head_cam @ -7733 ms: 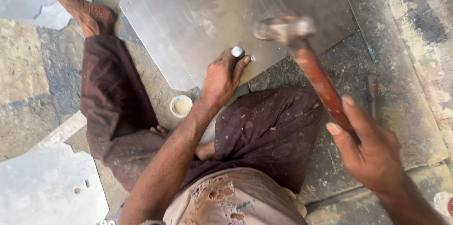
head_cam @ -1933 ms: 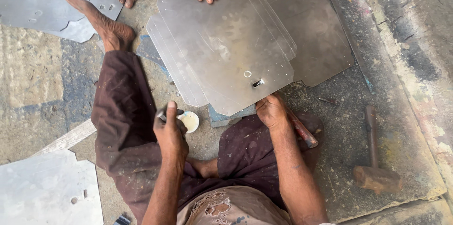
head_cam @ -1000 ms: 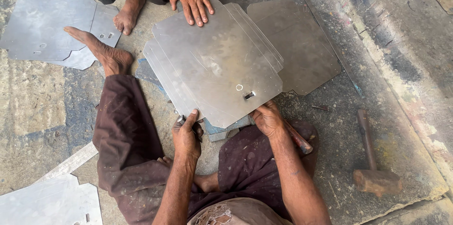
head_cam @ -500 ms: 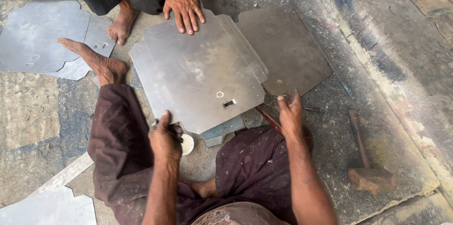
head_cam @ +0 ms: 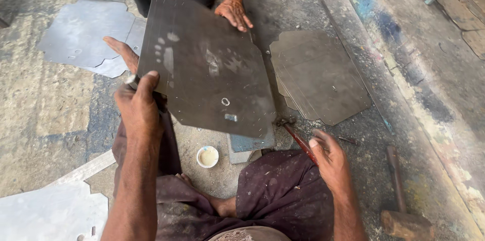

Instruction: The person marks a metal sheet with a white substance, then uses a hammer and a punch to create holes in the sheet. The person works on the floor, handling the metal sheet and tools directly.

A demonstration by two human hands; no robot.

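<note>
Left hand (head_cam: 137, 103) grips the metal sheet (head_cam: 207, 69) at its 8 o'clock edge, tilting it off the floor; right hand (head_cam: 329, 157) open, empty, at 5 o'clock

Metal sheet (head_cam: 202, 69) raised at centre; sheet stack (head_cam: 318, 77) on floor to right; small cup (head_cam: 207, 156) below sheet; hammer (head_cam: 401, 205) far right, near.

Soft daylight fills the scene, and nothing looks too bright or too dark. The lifted metal sheet (head_cam: 207, 69) shows pale shiny patches (a bit of glare). Shadows on the floor (head_cam: 45, 104) are faint. The right hand (head_cam: 328, 157) looks slightly blurry; the corners bend a little.
</note>
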